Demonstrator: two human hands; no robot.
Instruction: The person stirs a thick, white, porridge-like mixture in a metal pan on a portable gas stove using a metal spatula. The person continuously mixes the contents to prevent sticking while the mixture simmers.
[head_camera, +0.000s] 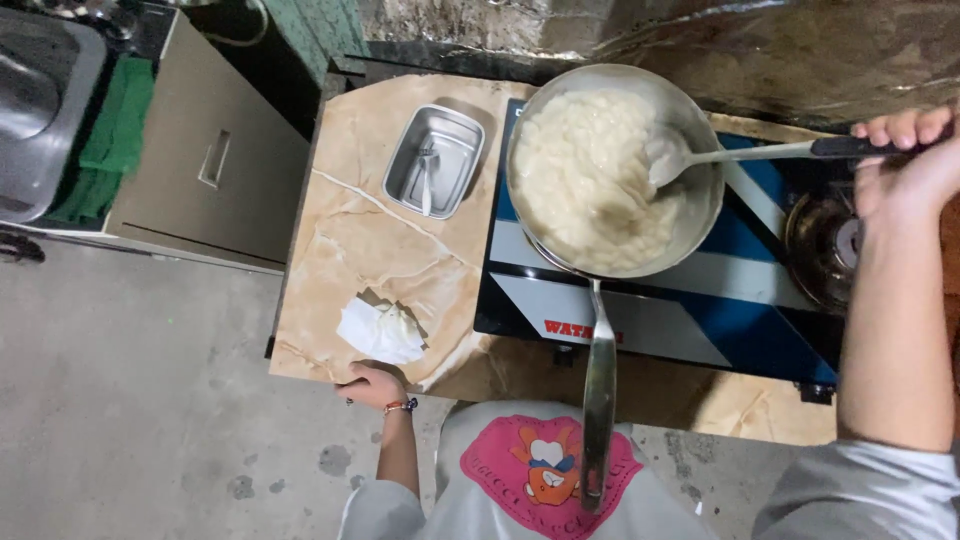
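A: What's at the far left of the frame?

B: A steel sink (40, 100) in the upper left with a green cloth (110, 140) hanging beside it, then a grey metal cabinet (215, 165) with a slot handle. Bare concrete floor (130, 400) fills the lower left.

A: And moving inward?

B: A marble-patterned counter (350, 240). Near its top sits a small rectangular steel tray (435, 160) with a spoon lying in it. Lower down lies a crumpled white tissue (380, 332), and just below it the left hand (372, 385) rests on the counter's front edge, fingers curled over the rim and gripping nothing else. A beaded bracelet sits at that wrist.

A: The centre?

B: A blue and white gas stove (700, 300) stands on the counter. On its left burner is a steel pan (700, 215) full of pale, creamy, lumpy food, its long handle pointing down toward the person's white shirt with a pink print.

A: And the right?

B: The right hand (910, 155), at the upper right edge, is clamped around the dark handle of a ladle (745, 152). The ladle's bowl lies at the pan's right side, touching the food. Below the hand, the stove's second burner (825, 245) is bare.
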